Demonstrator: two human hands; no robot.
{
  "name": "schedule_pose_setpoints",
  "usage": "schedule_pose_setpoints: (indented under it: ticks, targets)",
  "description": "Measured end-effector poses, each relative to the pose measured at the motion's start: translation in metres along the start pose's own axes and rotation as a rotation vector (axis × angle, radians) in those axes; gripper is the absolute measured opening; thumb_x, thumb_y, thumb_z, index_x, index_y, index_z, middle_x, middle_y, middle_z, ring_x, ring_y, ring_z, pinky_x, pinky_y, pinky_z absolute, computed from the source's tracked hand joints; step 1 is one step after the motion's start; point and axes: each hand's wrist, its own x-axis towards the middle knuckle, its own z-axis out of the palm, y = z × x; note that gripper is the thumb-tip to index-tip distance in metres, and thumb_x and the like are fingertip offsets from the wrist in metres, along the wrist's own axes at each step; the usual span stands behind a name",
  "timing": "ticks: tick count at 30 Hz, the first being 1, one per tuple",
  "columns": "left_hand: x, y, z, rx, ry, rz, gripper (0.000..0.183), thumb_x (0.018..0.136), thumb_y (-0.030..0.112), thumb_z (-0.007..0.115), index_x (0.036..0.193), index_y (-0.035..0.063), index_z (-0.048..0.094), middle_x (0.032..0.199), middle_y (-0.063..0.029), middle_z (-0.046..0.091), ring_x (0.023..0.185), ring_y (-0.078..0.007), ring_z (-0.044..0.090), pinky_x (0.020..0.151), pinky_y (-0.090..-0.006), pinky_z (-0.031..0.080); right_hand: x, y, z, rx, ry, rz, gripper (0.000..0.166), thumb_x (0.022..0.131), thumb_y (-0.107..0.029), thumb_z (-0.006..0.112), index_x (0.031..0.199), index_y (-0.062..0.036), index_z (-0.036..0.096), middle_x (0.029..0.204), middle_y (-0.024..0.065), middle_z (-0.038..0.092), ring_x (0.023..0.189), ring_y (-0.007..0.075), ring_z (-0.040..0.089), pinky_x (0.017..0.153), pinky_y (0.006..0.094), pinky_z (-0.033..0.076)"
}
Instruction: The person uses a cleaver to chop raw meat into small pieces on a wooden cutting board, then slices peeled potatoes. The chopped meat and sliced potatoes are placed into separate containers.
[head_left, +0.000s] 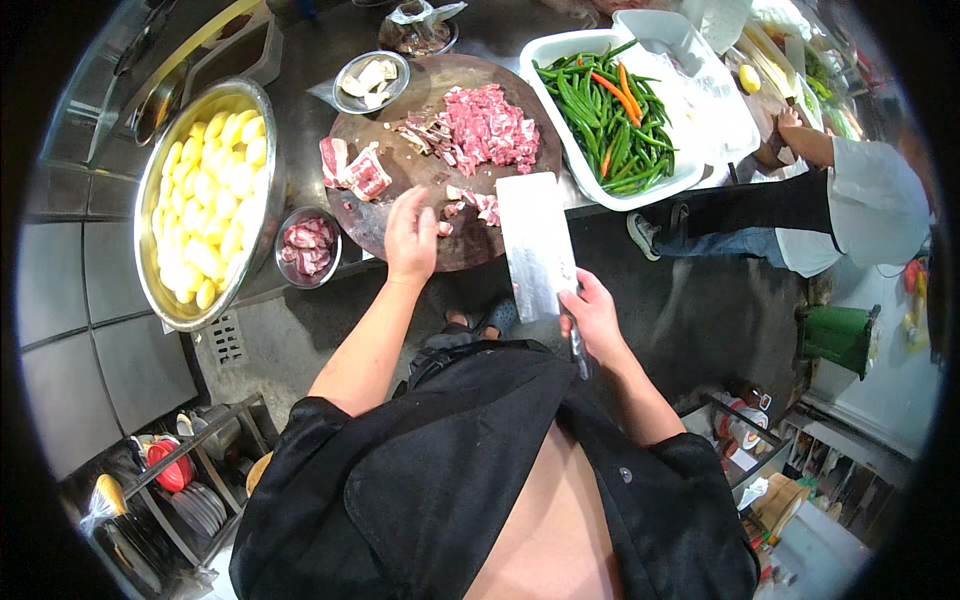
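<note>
My right hand (592, 316) grips the handle of a broad cleaver (534, 247). Its blade overlaps the near right edge of a round wooden chopping board (435, 251). My left hand (412, 238) hovers over or rests on the board's near left part, with nothing seen in it. Small meat pieces (474, 204) lie between the hand and the blade. Farther back sits a heap of diced raw meat (491, 129), beside darker sliced strips (427, 136). Two larger chunks of raw meat (366, 172) are at the board's left.
Left stand a large metal basin (270, 187) of peeled potatoes and a small bowl of meat (308, 247). A bowl of pale pieces (371, 81) touches the board's back left. Right is a white tub (581, 176) of green and orange chillies; beyond it a co-worker's arm (811, 142) reaches over the counter.
</note>
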Motion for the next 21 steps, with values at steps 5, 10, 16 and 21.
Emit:
schedule_pose_setpoints:
  ticks: [5,10,16,21]
  targets:
    - [-0.017,-0.022,-0.009,0.154,0.064,-0.013,0.030,0.096,0.008,0.061,0.125,-0.0015,0.063,0.135,-0.0208,0.062,0.126,-0.0359,0.059,0.108,-0.0413,0.046,0.029,0.039,-0.010,-0.102,-0.005,-0.066,0.028,0.102,-0.010,0.060,0.127,0.0018,0.055,0.078,0.0022,0.060,0.051,0.0084,0.054,0.045,0.0265,0.046]
    - [-0.022,-0.031,-0.017,0.370,0.007,-0.054,0.041,0.098,0.015,0.061,0.135,-0.0006,0.058,0.144,-0.0270,0.053,0.137,-0.0430,0.049,0.117,-0.0487,0.037,-0.002,0.053,-0.044,-0.118,0.064,0.047,0.022,0.102,-0.010,0.061,0.120,0.0008,0.054,0.081,0.0037,0.059,0.053,0.0100,0.053,0.045,0.0278,0.047]
    - [-0.003,-0.018,0.029,0.367,-0.113,0.014,0.051,0.097,0.025,0.063,0.141,0.0012,0.054,0.152,-0.0282,0.046,0.142,-0.0431,0.043,0.120,-0.0527,0.030,-0.006,0.034,-0.013,-0.158,0.144,-0.004,0.022,0.101,-0.009,0.060,0.120,-0.0003,0.053,0.083,0.0040,0.060,0.052,0.0104,0.053,0.045,0.0286,0.046]
    - [0.005,0.000,0.055,0.365,-0.184,0.054,0.053,0.097,0.030,0.062,0.142,0.0041,0.055,0.153,-0.0269,0.045,0.143,-0.0437,0.041,0.121,-0.0541,0.028,0.021,0.017,0.033,-0.247,0.149,-0.047,0.026,0.101,-0.011,0.061,0.122,0.0017,0.053,0.079,0.0053,0.062,0.051,0.0092,0.054,0.044,0.0284,0.046]
